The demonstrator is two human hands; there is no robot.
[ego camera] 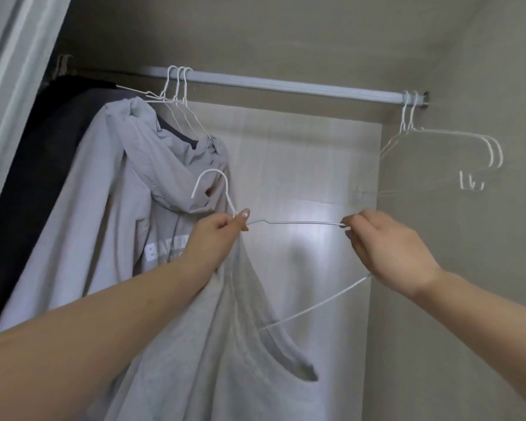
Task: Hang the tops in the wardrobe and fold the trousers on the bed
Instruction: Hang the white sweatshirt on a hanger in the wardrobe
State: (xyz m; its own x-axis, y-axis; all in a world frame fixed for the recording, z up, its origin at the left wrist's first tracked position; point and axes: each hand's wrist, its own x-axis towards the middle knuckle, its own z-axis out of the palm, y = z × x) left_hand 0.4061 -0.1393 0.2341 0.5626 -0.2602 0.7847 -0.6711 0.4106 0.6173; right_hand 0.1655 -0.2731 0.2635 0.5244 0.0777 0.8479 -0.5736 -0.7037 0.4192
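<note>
Left grip [222, 229] pinches hanger [298, 222] neck with vest [225, 344], right grip [377, 238] pinches its end, rail [286, 85] above both.

Hanger [295, 222]: thin wire, smooth white coating. Top [225, 344]: soft matt grey cloth, as was hoodie [110, 192]. Rail [286, 85] looked smooth metal; back panel [310, 177] glossy wood-grain.
</note>
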